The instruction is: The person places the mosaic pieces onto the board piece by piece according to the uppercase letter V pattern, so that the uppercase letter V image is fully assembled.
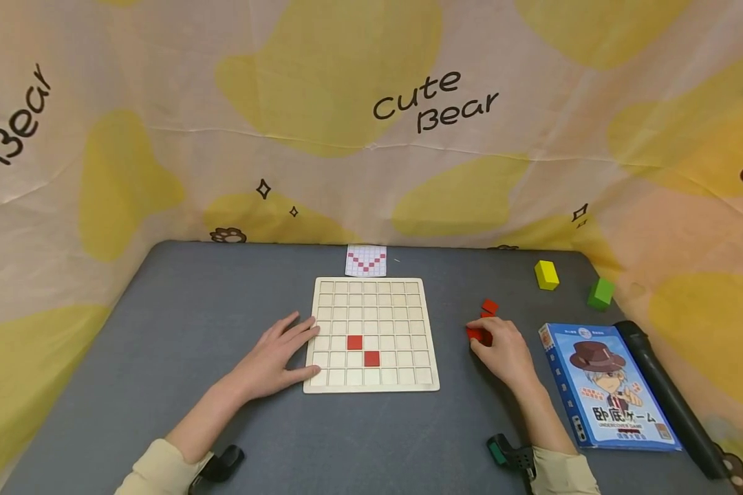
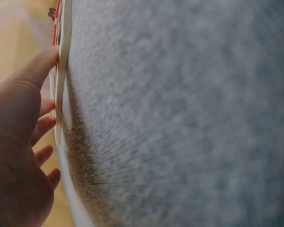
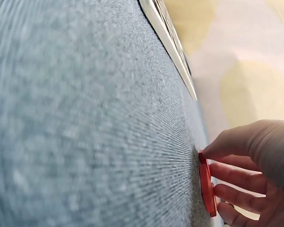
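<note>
A cream grid board point(image 1: 371, 388) lies on the table with two red tiles, one red tile point(image 1: 355, 342) up and left of the other red tile point(image 1: 371, 359). My left hand point(image 1: 281, 354) rests at the board's left edge, fingers spread and fairly straight; in the left wrist view its thumb point(image 2: 42, 66) touches the rim. To the right of the board, my right hand point(image 1: 504, 350) bends over several loose red tiles point(image 1: 490, 306). In the right wrist view, thumb and fingers pinch at a red tile point(image 3: 206, 182) low against the table; the fingers partly hide the pile.
A small card point(image 1: 366, 261) with a red V pattern on a grid lies behind the board. At the right are a yellow block point(image 1: 546, 275), a green block point(image 1: 601, 294), a blue game box point(image 1: 613, 392) and a black cylinder point(image 1: 669, 399). A patterned cloth point(image 1: 322, 103) hangs behind.
</note>
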Motion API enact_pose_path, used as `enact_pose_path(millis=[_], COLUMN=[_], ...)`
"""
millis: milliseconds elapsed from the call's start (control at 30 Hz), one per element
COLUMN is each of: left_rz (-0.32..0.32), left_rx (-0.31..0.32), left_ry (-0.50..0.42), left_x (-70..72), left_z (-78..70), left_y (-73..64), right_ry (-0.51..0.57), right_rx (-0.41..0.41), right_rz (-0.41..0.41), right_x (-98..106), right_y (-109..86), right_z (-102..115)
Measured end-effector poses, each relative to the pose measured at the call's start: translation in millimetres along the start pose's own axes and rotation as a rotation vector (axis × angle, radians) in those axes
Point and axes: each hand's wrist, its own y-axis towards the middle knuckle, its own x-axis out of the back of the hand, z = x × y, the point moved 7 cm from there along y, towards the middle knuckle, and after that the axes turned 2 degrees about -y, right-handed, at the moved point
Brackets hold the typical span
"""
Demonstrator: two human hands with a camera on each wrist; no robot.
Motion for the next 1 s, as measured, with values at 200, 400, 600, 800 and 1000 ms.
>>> enact_pose_path(millis=[200,400,600,800,1000], left_rz=[0.032,0.031,0.029,0.033,0.016], left_rx=[0.01,-0.003,-0.008,-0.003,-0.032], left_ry=[0.0,-0.007,-0.014,-0.018,-0.007], left_x=[-2.7,-3.7,-1.7,-2.2,-2.6], left_z=[2.5,1.6,-0.6,0.3,-2.5], left_y=[-0.3,-1.5,-0.9,-1.0,-1.6], right_ry=[0.014,0.037,0.03,0.04,0.08], right_rx=[0.016,0.053,0.05,0.064,0.113], right_rz=[-0.026,-0.029,-0.024,-0.036,-0.057], right_x=[-6,-9,-5,-5,-13], right_y=[0.1,-1.9,-3.5,-1.0,5.0], right_z=[4,12,9,11,28])
